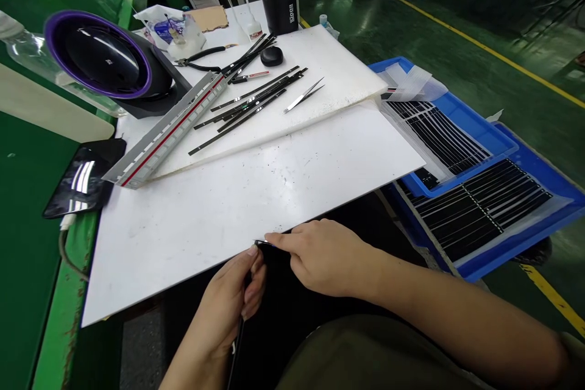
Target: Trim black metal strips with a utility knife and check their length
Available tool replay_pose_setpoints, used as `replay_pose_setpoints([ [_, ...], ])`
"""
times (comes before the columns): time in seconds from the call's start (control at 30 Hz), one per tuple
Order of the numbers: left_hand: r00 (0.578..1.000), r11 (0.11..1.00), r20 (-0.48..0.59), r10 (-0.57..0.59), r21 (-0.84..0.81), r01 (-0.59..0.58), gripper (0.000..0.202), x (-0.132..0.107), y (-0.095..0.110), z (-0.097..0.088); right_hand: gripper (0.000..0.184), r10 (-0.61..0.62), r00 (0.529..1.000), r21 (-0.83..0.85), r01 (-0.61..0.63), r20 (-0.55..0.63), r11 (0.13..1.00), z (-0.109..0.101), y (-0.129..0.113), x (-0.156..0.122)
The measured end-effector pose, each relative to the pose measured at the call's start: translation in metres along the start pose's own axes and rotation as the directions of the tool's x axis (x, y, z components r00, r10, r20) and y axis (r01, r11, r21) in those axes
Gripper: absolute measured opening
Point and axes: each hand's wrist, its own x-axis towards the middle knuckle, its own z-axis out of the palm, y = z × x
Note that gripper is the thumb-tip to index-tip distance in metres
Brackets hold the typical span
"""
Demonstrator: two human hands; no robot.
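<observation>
At the front edge of the white table, my left hand (244, 283) is closed round a thin black strip (236, 341) that hangs down below the fist. My right hand (326, 256) is closed too, its index finger pointing at the left thumb tip. A small shiny thin piece shows between the two hands, and most of it is hidden by the fingers. On a white foam board (320, 103) lie several black strips (247, 109). Beside them are tweezers (302, 96).
A scale ruler (169, 134) lies slanted, with a purple-rimmed fan (105, 55) behind it. Pliers (201, 61), a black bottle (278, 0) and a small black case (272, 56) sit further back. A phone (86, 177) is at left. Blue trays (484, 256) with strips stand at right.
</observation>
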Motion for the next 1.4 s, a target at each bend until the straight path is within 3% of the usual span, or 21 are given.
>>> replay_pose_setpoints([
  [0.93,0.999,1.000,-0.027,0.029,0.005,-0.029,0.042,0.000,-0.002,0.002,0.052,0.003,1.000,-0.097,-0.001,0.019,0.995,-0.004,-0.006,-0.001],
  [1.4,0.998,0.998,-0.036,0.052,0.041,-0.051,0.042,0.000,0.002,0.005,0.055,0.046,0.997,-0.187,-0.056,-0.061,0.981,0.010,-0.014,-0.007],
])
